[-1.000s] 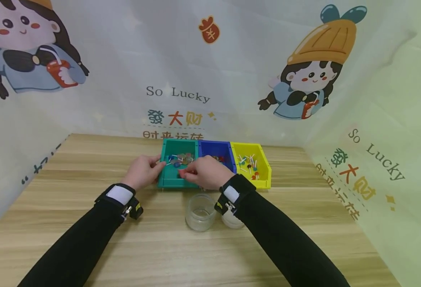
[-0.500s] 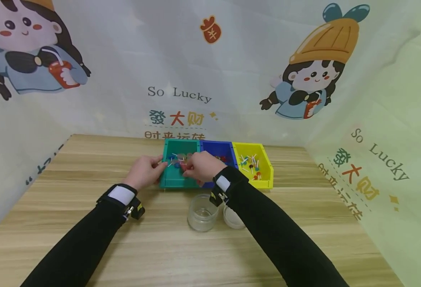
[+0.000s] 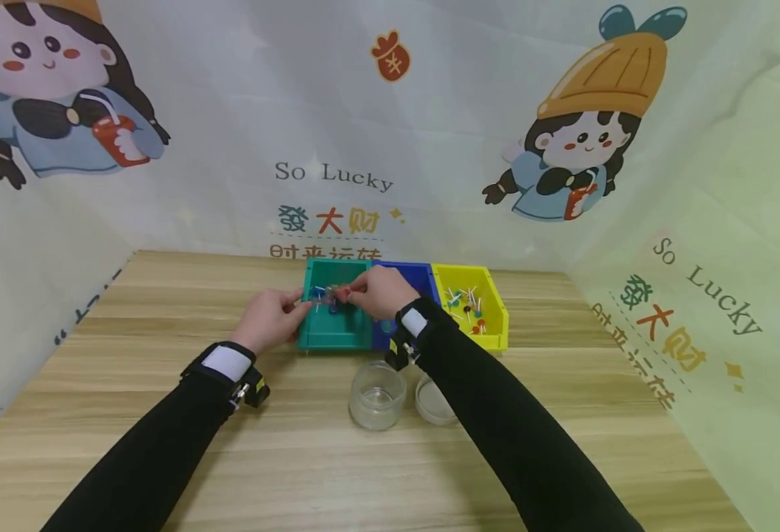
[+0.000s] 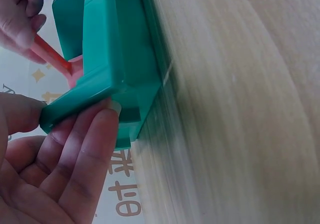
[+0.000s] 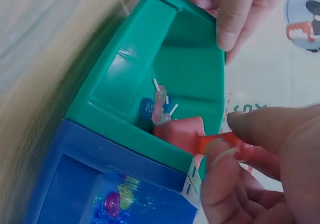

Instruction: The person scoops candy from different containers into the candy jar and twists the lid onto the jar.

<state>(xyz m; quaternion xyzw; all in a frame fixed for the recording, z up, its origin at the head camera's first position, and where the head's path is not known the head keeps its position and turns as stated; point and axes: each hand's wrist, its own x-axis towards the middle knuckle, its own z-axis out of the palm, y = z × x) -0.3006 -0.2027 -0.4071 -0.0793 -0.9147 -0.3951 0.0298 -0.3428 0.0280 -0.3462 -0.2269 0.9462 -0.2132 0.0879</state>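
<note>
A green bin (image 3: 336, 336) has its left wall pinched between the thumb and fingers of my left hand (image 3: 266, 321). My right hand (image 3: 384, 297) reaches over the bin and grips a small red scoop (image 5: 182, 134) by its handle. The scoop's blade is down inside the green bin. Beside the blade lie small lollipops (image 5: 160, 97) with white sticks and clear, pink and blue heads. How many of them sit in the blade is hidden. In the left wrist view the scoop's red handle (image 4: 50, 54) slants down behind the bin wall.
A blue bin (image 5: 55, 159) holding small coloured pieces adjoins the green one. Right of it stands a yellow bin (image 3: 492, 341) with several small lollipops. An open glass jar (image 3: 378, 399) stands in front, and a round clear lid (image 3: 432, 403) lies beside it.
My right hand has moved the red scoop from the front of the green bin toward its back, in among the lollipops. The left hand has kept its hold on the wall.
</note>
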